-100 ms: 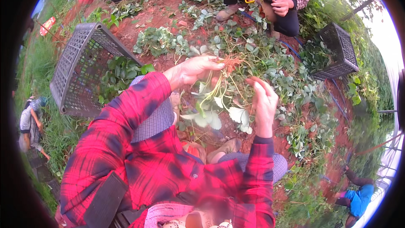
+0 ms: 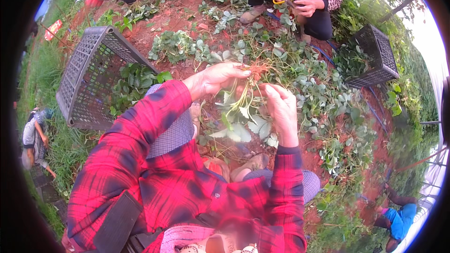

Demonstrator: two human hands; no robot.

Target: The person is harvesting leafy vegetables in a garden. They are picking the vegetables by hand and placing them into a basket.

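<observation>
My left hand (image 2: 218, 78) holds a strawberry plant (image 2: 243, 100) up in front of me, thumb and fingers closed near its crown. Its reddish roots (image 2: 258, 69) stick out past the fingertips. Green stems and broad, toothed leaves hang below. My right hand (image 2: 281, 110) is at the plant's right side, its fingertips closed together at the stems; they appear to pinch a stalk, though the contact is partly hidden.
Pulled strawberry plants (image 2: 300, 84) lie over the reddish soil ahead. A tilted black crate (image 2: 86, 77) with leaves inside stands left; another black crate (image 2: 382, 56) is at right. Opposite, a co-worker's hands (image 2: 307, 5) hold yellow-handled scissors (image 2: 280, 2) and a plant.
My right hand has moved left, from beside the hanging leaves in to the plant's stems. My left hand stays nearly still with the plant. The co-worker's hands have shifted slightly.
</observation>
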